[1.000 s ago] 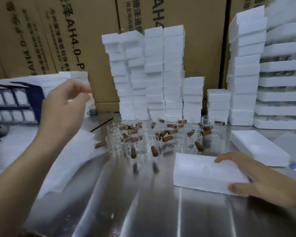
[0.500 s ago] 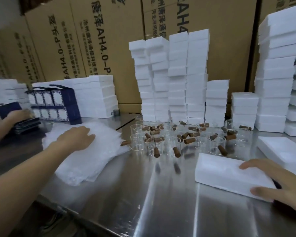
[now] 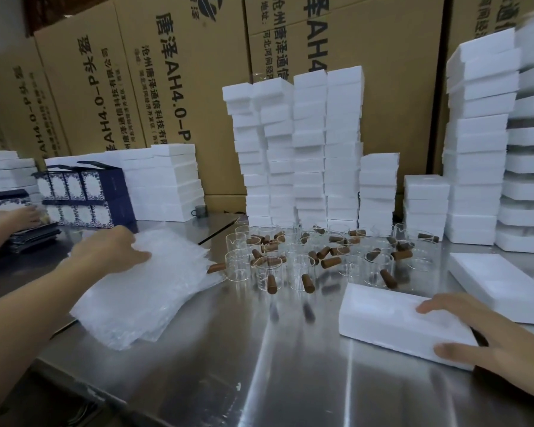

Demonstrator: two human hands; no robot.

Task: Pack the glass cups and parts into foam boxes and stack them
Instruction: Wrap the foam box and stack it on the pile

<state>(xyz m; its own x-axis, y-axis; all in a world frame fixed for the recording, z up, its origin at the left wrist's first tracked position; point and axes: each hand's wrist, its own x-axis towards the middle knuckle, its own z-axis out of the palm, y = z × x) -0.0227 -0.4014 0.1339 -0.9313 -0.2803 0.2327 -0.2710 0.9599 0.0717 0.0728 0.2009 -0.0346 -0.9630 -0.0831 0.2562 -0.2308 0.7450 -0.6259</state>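
Several clear glass cups (image 3: pixel 302 263) with brown wooden handles stand crowded at the middle of the steel table (image 3: pixel 259 380). A pile of clear bubble-wrap bags (image 3: pixel 145 291) lies to their left, and my left hand (image 3: pixel 108 251) rests on its top with the fingers reaching over the far edge. In front of the cups at the right lies a closed white foam box (image 3: pixel 389 322). My right hand (image 3: pixel 490 340) lies on its right end, fingers spread over the top and thumb against the near side.
Tall stacks of white foam boxes (image 3: pixel 309 149) line the back against brown cardboard cartons (image 3: pixel 173 72). A flat foam piece (image 3: pixel 500 285) lies at the right. Blue patterned gift boxes (image 3: pixel 84 195) stand at the left, where another person's hand (image 3: pixel 16 217) works.
My left hand came down from the air onto the bubble-wrap pile and slid toward its far edge. The view turned left. My right hand stayed on the foam box.
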